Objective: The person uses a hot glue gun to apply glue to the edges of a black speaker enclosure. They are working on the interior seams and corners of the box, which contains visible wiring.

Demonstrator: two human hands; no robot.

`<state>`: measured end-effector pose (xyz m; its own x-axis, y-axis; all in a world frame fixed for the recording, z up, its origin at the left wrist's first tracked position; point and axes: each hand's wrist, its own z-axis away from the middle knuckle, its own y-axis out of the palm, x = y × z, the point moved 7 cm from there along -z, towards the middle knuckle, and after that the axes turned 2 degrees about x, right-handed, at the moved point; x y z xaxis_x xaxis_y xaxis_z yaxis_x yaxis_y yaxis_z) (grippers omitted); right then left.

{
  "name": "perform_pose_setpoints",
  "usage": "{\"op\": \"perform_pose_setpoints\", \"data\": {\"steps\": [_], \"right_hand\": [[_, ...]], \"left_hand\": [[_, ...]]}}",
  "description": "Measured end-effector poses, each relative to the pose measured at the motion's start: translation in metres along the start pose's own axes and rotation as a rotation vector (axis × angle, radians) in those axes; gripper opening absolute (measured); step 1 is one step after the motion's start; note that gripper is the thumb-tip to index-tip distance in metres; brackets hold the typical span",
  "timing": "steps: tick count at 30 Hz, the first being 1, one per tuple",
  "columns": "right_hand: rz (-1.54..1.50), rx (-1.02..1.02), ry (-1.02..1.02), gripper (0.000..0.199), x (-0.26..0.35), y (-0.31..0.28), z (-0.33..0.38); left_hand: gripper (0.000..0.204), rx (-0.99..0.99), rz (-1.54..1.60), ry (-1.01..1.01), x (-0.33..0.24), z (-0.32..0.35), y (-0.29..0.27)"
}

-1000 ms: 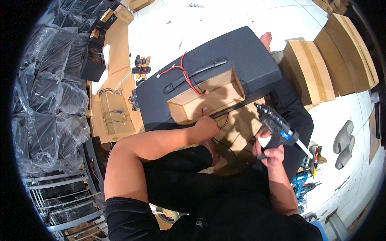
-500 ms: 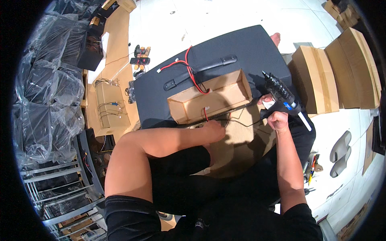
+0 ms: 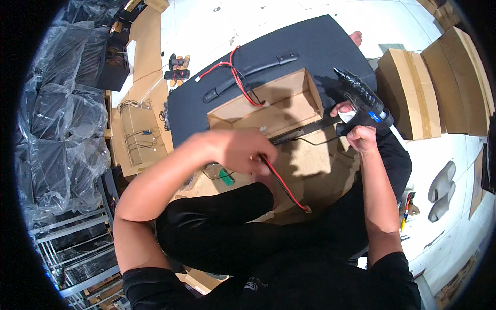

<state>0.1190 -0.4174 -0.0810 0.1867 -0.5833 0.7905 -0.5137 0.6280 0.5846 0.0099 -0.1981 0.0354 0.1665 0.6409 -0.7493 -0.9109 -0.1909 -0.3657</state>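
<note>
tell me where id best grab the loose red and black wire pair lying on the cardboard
Probably near its free end: the red and black wire pair runs diagonally from the left hand down to a small connector. Come from above and pinch across the wires just behind that connector, since they lie flat on the cardboard sheet with bare cardboard on both sides. The right hand holds the glue gun.

Red and black wires (image 3: 283, 183), pinched in the left hand (image 3: 240, 151); black glue gun (image 3: 361, 98) with a blue band, white at its grip, in the right hand (image 3: 356, 132). Brown cardboard tray (image 3: 279, 106) on a dark grey case (image 3: 305, 44) (black handle), more red wire looped over it. Small green board (image 3: 226, 178) on tan cardboard; black trousers (image 3: 222, 227).
</note>
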Motion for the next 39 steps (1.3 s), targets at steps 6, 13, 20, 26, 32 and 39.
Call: {"op": "perform_pose_setpoints", "data": {"steps": [6,13,20,26,32,39], "right_hand": [[-0.055,-0.022,0.05,0.067,-0.008,-0.002,0.023],[0.056,-0.017,0.146,0.064,-0.008,0.027,0.056],[0.093,-0.009,0.43,0.059,-0.034,0.094,0.129],[0.072,0.032,0.638,0.055,-0.076,0.114,0.16],[0.161,0.124,0.664,0.054,-0.089,0.117,0.148],[0.088,-0.034,0.815,0.052,-0.096,0.125,0.146]], "left_hand": [[0.016,-0.668,0.531,0.182,0.041,0.066,-0.108],[0.037,-1.109,-0.179,-0.193,0.119,0.054,-0.176],[0.035,-0.985,-0.122,-0.202,0.12,0.03,-0.165],[0.055,-1.223,-0.278,-0.069,0.116,0.048,-0.171],[0.048,-1.307,-0.452,0.205,0.093,0.058,-0.15],[0.035,-1.087,-0.789,0.462,0.048,0.089,-0.054]]}}
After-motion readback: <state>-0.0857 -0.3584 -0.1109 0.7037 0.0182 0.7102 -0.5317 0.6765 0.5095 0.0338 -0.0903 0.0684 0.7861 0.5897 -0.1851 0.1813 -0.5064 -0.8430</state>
